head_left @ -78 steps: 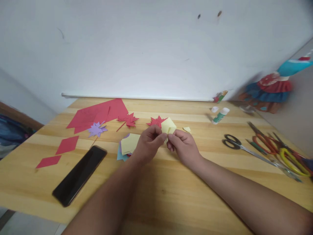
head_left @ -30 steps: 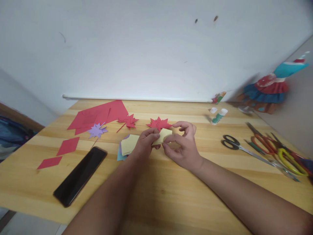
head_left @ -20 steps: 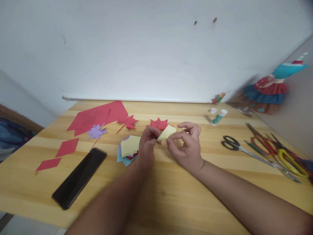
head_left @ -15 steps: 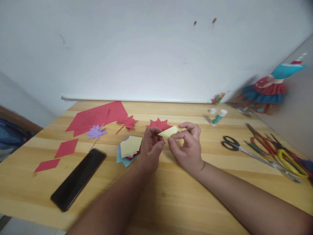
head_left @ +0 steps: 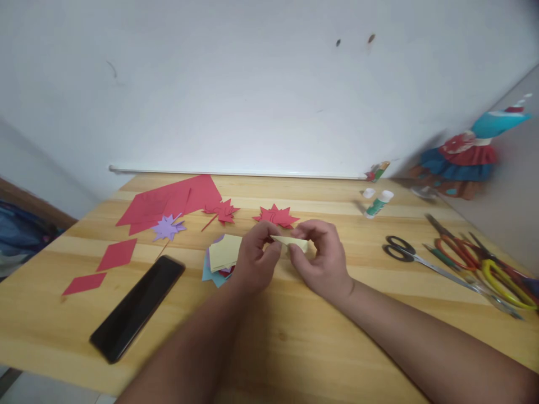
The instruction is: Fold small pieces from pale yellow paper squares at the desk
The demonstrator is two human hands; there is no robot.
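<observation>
Between both hands is a small folded piece of pale yellow paper (head_left: 295,242), held a little above the table. My left hand (head_left: 259,255) pinches its left end between thumb and fingers. My right hand (head_left: 322,253) is closed on its right end, the thumb in front and the fingers curled behind. Beside my left wrist lies a stack of coloured paper squares (head_left: 224,252), yellow on top, partly covered by that hand. Just beyond the hands rests a red paper leaf shape (head_left: 275,215) with pointed edges.
At left lie a black phone (head_left: 138,307), red paper diamonds (head_left: 118,254), a purple paper leaf (head_left: 168,226), red sheets (head_left: 177,203) and another red leaf (head_left: 225,211). To the right are a glue stick (head_left: 379,204), black-handled scissors (head_left: 400,248), several other tools and a dressed figure (head_left: 467,151).
The yellow paper has tipped from showing a broad face to nearly edge-on and sits slightly lower. My right fingers have curled in closer around it. The view has shifted slightly.
</observation>
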